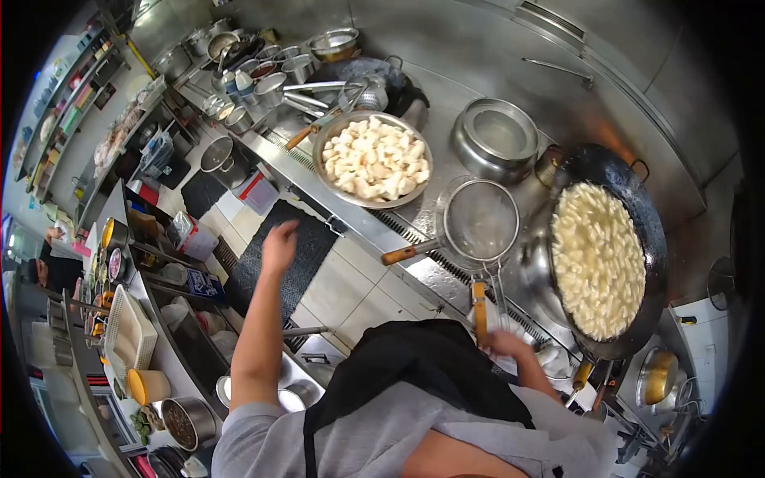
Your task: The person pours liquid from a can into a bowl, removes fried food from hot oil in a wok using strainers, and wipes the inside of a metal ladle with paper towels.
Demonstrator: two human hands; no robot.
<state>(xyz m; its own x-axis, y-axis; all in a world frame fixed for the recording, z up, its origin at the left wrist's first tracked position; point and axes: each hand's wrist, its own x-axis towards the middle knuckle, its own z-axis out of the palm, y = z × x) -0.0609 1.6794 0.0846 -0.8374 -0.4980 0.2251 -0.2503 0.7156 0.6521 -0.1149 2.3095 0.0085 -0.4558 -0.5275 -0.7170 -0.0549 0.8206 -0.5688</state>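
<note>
Wood handle [479,307] by R hand [511,346], grip blurred, can't tell; L hand [278,248]: fingers [288,228] loose.

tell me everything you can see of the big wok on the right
The wok is wide, round and deep, dark and metal-looking, with a glossy inner wall bare along its far side. A small loop handle sits at its upper-right rim. It stands on the metal counter, holding many pale, elongated pieces crowded in yellowish liquid. Neither the left hand nor the right hand touches it.
</note>
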